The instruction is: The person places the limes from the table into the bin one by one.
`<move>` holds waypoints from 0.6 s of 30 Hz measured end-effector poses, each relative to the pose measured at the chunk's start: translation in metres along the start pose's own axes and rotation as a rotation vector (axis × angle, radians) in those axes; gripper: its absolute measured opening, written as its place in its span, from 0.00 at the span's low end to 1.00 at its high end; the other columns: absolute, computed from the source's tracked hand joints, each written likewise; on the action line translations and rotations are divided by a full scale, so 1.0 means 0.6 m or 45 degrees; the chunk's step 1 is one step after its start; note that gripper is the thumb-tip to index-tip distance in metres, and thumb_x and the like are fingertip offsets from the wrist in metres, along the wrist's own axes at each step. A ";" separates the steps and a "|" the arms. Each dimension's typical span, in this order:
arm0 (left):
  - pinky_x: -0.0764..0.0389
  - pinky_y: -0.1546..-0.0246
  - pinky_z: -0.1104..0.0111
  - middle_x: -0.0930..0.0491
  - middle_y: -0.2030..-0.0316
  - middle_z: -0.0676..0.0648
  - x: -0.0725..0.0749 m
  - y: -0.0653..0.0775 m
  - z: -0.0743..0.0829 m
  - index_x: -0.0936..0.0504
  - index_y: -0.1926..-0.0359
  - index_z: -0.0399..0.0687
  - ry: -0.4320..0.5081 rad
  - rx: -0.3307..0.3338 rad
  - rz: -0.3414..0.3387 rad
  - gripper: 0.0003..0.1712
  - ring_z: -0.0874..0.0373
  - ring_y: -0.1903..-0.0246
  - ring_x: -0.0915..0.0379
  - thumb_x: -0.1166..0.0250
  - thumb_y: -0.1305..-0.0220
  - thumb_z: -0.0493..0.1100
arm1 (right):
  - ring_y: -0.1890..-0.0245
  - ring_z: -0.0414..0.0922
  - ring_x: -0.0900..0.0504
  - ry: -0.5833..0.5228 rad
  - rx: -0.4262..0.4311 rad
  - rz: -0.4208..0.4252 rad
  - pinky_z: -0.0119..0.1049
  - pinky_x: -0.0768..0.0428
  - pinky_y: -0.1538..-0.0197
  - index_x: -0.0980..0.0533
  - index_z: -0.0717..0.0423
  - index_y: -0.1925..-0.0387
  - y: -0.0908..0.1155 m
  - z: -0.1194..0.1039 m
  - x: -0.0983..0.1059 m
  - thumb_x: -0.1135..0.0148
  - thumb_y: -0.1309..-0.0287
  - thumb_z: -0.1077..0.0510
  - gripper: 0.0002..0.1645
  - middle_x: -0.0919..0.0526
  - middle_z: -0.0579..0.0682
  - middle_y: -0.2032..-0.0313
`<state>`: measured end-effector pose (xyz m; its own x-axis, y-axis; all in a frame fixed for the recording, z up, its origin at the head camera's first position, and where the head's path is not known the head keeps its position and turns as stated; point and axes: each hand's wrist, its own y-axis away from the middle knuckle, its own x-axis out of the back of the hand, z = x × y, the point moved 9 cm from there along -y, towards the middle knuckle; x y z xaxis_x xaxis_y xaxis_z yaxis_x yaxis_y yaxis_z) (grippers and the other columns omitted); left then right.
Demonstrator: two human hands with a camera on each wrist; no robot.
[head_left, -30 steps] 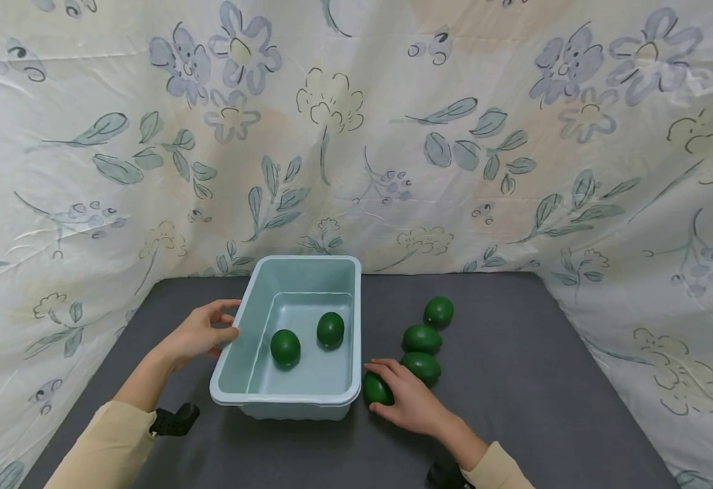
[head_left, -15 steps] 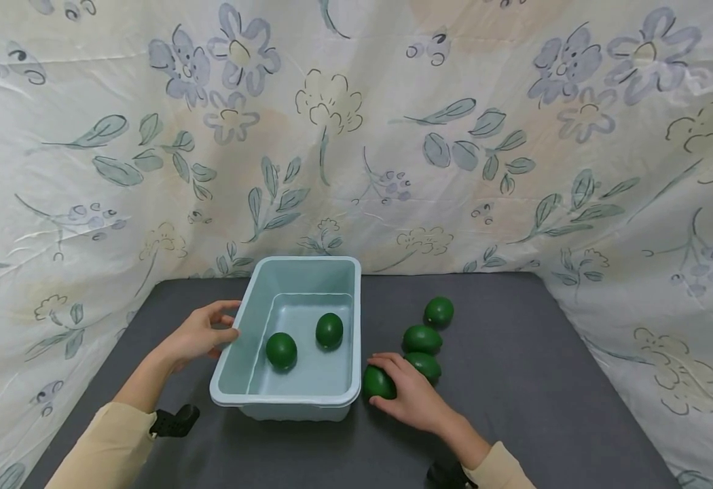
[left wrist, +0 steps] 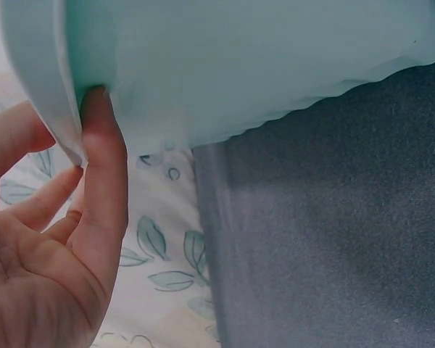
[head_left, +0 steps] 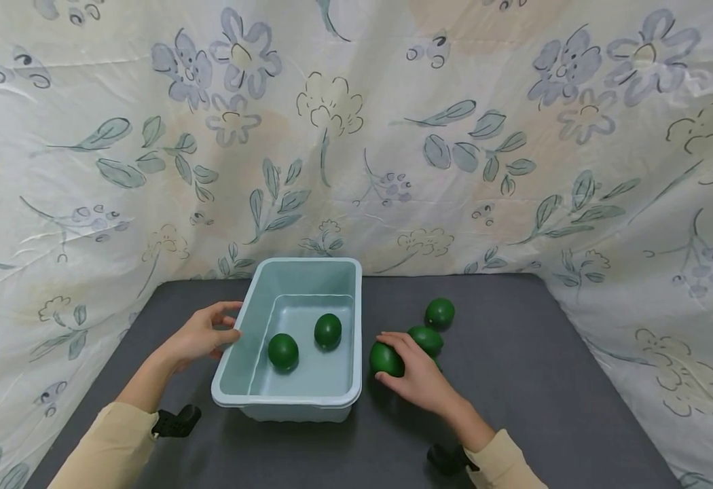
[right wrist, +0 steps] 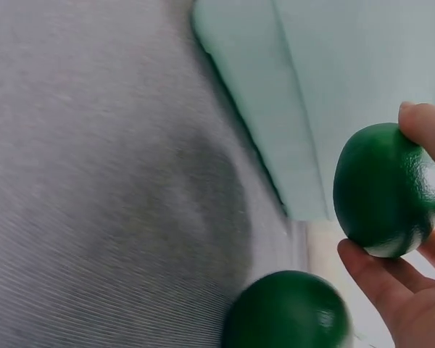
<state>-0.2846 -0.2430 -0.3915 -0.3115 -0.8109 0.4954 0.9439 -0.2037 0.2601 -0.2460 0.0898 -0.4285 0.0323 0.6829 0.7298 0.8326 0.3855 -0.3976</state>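
Observation:
A pale blue-green plastic tub [head_left: 286, 401] stands on the dark grey table. My left hand [head_left: 200, 333] pinches its left rim; in the left wrist view the thumb [left wrist: 105, 167] lies under the lip and fingers are on the other side. Two glossy green limes, one nearer [head_left: 283, 352] and one farther back [head_left: 328, 331], lie on the tub's floor. Just right of the tub, my right hand [head_left: 417, 370] grips another lime [head_left: 386, 360] between thumb and fingers. The right wrist view shows that lime [right wrist: 380, 192] raised off the table, with the tub wall behind it.
Right of the tub, a loose row of limes lies on the table: one at the back [head_left: 439, 312], one before it [head_left: 426, 339], and a third [head_left: 438, 365] mostly hidden behind my right hand. A flowered cloth [head_left: 332, 170] hangs behind and beside the table.
My right hand has lifted the lime off the table, moving it up and slightly right in the head view. One lime in the tub rocked a little. The left hand keeps its place.

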 end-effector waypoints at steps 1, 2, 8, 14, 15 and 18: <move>0.18 0.69 0.57 0.30 0.50 0.34 0.000 0.000 0.000 0.48 0.31 0.42 0.001 -0.001 0.002 0.38 0.51 0.60 0.24 0.40 0.39 0.40 | 0.44 0.44 0.28 0.000 0.000 0.009 0.43 0.23 0.51 0.31 0.52 0.41 -0.003 0.001 0.004 0.29 0.54 0.51 0.37 0.31 0.47 0.42; 0.18 0.69 0.56 0.30 0.50 0.34 0.000 0.000 0.000 0.48 0.31 0.41 0.002 -0.003 0.002 0.38 0.51 0.60 0.24 0.41 0.39 0.40 | 0.44 0.45 0.28 -0.001 0.001 0.018 0.43 0.23 0.51 0.31 0.52 0.41 -0.006 0.001 0.008 0.29 0.54 0.52 0.37 0.31 0.47 0.42; 0.18 0.69 0.57 0.30 0.50 0.34 -0.001 0.000 0.000 0.48 0.31 0.41 0.006 -0.006 0.007 0.38 0.51 0.60 0.24 0.41 0.39 0.39 | 0.45 0.46 0.27 -0.026 -0.014 0.035 0.42 0.22 0.51 0.32 0.51 0.41 -0.023 0.010 0.022 0.30 0.53 0.52 0.36 0.31 0.48 0.42; 0.18 0.69 0.57 0.30 0.50 0.34 -0.001 0.000 -0.001 0.48 0.31 0.41 -0.003 -0.005 0.016 0.38 0.51 0.60 0.24 0.40 0.39 0.39 | 0.45 0.46 0.28 -0.047 -0.015 0.059 0.43 0.23 0.51 0.32 0.50 0.41 -0.037 0.015 0.039 0.31 0.52 0.53 0.36 0.31 0.49 0.42; 0.18 0.69 0.57 0.30 0.50 0.34 -0.001 0.000 -0.001 0.48 0.31 0.41 -0.002 -0.006 0.016 0.38 0.51 0.59 0.24 0.40 0.39 0.39 | 0.45 0.46 0.28 -0.051 -0.016 0.062 0.43 0.23 0.50 0.32 0.50 0.41 -0.039 0.016 0.041 0.31 0.52 0.53 0.35 0.31 0.49 0.42; 0.18 0.69 0.57 0.30 0.50 0.34 -0.001 0.001 -0.001 0.48 0.31 0.41 0.001 -0.008 0.015 0.38 0.51 0.59 0.24 0.40 0.39 0.39 | 0.45 0.47 0.28 -0.069 -0.008 0.073 0.44 0.23 0.51 0.32 0.51 0.40 -0.046 0.017 0.051 0.31 0.52 0.54 0.35 0.31 0.50 0.42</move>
<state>-0.2839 -0.2432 -0.3921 -0.3002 -0.8139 0.4974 0.9481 -0.1975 0.2491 -0.2733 0.1062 -0.4009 0.0507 0.7364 0.6747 0.8339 0.3406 -0.4343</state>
